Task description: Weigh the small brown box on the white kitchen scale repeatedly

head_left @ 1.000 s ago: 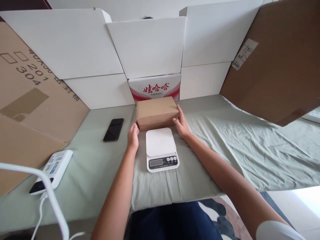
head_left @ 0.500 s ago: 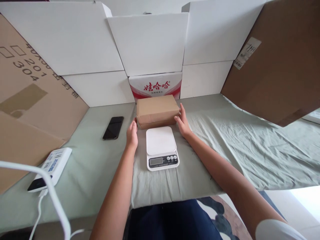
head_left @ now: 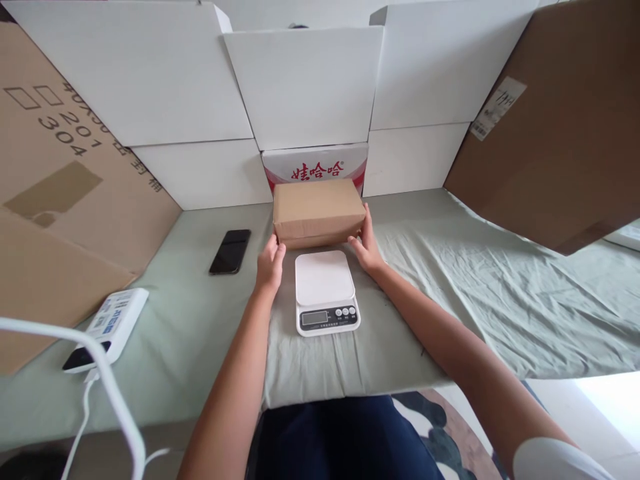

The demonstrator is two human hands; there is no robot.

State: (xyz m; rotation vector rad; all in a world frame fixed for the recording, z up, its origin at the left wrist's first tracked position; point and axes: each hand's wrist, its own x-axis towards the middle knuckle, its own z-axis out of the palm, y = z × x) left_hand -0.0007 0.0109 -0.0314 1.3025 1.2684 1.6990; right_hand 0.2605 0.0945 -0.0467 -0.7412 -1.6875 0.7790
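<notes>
A small brown cardboard box [head_left: 318, 210] is gripped from both sides, just behind the kitchen scale. My left hand [head_left: 270, 263] holds its lower left corner, thumb on the front and the other fingers partly hidden behind the box. On the right end, my right hand [head_left: 367, 243] presses with its thumb near the front edge and its fingers along the side. The white digital kitchen scale [head_left: 325, 279] lies flat between my forearms with nothing on its platform. Its display [head_left: 315, 318] looks blank.
A black phone [head_left: 230, 252] lies left of my left hand. Further left are a white power bank [head_left: 113, 327] with a cable and a white curved tube [head_left: 100, 363]. White boxes [head_left: 305, 90] wall the back, with large cardboard boxes [head_left: 545, 127] at the sides. Wrinkled green cloth [head_left: 475, 267] covers the table.
The cardboard box has risen slightly, hiding more of the printed box behind it. My left hand has shifted its grip toward the box's front lower corner. The view has moved a little.
</notes>
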